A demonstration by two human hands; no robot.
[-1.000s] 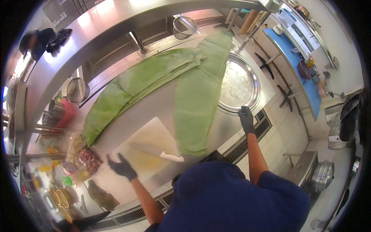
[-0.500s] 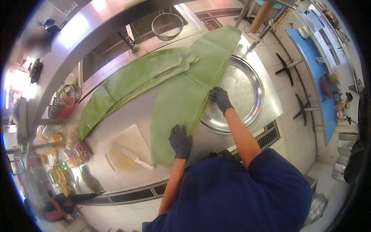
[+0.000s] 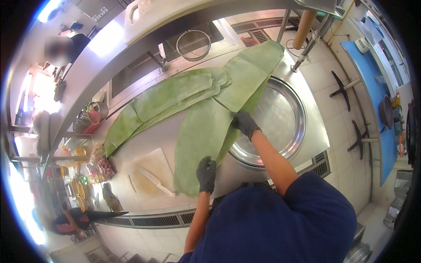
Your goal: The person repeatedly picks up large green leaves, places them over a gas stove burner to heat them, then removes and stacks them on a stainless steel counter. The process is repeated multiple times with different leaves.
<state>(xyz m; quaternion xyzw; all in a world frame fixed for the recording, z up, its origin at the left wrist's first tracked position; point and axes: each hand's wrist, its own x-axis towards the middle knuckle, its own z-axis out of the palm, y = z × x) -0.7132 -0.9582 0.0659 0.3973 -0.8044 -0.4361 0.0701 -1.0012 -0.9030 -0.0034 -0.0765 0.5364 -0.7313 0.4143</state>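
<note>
At centre, the leaves (image 3: 197, 136) look smooth and matt — the surface (image 3: 164, 134) around them, satiny metal. Right of centre, the round tray (image 3: 285, 118) is glossy metal; at lower centre, the shirt (image 3: 280, 223) is matt cloth.

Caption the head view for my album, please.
Gloved left hand and right hand on large green leaves partly covering a round metal tray, a knife lying on a cutting board.

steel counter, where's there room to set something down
Bare counter lies between the left leaves, right leaves and cutting board; another patch lies right of the round tray. The left end is crowded with bags; the left hand and right hand touch the right leaves.
</note>
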